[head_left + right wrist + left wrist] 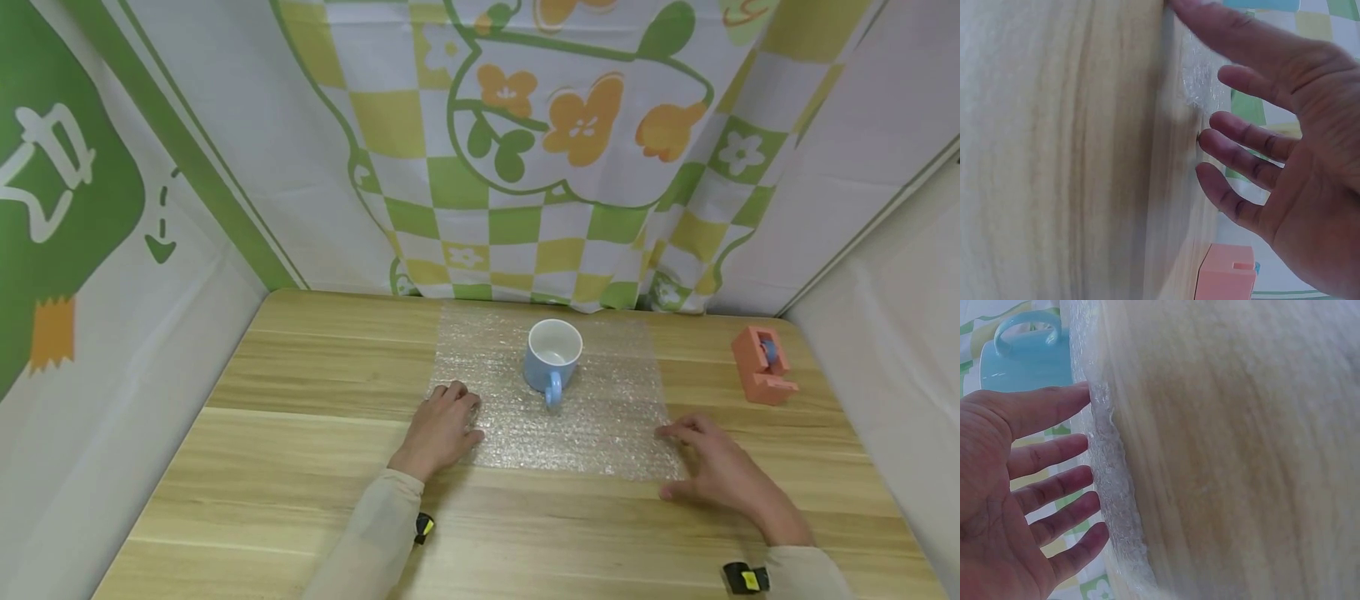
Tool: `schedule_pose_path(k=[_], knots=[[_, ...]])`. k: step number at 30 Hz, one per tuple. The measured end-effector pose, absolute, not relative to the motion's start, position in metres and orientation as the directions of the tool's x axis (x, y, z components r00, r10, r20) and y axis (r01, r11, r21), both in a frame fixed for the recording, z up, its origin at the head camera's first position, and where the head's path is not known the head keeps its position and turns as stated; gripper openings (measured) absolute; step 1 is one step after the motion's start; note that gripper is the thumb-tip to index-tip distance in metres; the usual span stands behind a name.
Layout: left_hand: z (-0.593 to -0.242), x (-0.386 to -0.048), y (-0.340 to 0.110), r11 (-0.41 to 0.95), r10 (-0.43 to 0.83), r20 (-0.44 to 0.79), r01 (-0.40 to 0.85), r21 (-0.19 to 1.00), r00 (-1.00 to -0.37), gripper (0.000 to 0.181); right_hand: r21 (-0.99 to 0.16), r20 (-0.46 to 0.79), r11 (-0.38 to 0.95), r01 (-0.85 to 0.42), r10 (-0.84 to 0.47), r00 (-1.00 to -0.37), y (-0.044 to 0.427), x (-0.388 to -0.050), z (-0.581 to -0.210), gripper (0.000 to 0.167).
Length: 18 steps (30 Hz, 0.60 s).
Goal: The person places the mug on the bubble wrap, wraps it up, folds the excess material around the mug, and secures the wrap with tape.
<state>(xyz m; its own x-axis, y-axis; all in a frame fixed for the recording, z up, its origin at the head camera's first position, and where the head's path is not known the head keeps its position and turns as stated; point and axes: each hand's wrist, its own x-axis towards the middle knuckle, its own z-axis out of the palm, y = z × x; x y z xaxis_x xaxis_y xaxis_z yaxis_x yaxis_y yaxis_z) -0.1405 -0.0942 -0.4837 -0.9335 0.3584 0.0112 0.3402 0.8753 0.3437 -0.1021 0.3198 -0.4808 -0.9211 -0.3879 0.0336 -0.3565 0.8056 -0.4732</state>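
Observation:
A light blue mug (pixel 542 372) with a white inside stands upright on a sheet of bubble wrap (pixel 600 417), its handle facing the near side. My left hand (pixel 441 427) touches the left part of the sheet with spread fingertips; in the left wrist view its fingers (pixel 1060 481) are fairly straight and hold nothing. At the sheet's near right corner is my right hand (pixel 716 467), fingers relaxed and apart from the thumb. The right wrist view shows its fingers (pixel 1241 150) loosely bent with nothing between them.
A coral tape dispenser (pixel 759 367) with a blue roll stands at the back right of the wooden table (pixel 247 483). Behind the table's far edge hangs a checked, flowered cloth (pixel 525 225). White fabric walls (pixel 202 192) rise on the left and right.

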Motion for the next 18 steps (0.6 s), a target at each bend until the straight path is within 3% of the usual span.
schedule_pose_path(k=[5,18], knots=[[-0.4844,-0.1404,-0.094,0.876,0.36,0.01,0.342,0.341,-0.933,0.046,-0.461,0.025,0.807,-0.37,-0.405,-0.914,0.3201,-0.1028,-0.4833,0.07],[-0.4847,-0.1401,-0.0934,0.88,0.355,0.009,0.337,0.335,-0.935,0.045,-0.421,0.061,0.827,-0.373,-0.384,-0.921,0.3146,-0.1048,-0.4854,0.034]])
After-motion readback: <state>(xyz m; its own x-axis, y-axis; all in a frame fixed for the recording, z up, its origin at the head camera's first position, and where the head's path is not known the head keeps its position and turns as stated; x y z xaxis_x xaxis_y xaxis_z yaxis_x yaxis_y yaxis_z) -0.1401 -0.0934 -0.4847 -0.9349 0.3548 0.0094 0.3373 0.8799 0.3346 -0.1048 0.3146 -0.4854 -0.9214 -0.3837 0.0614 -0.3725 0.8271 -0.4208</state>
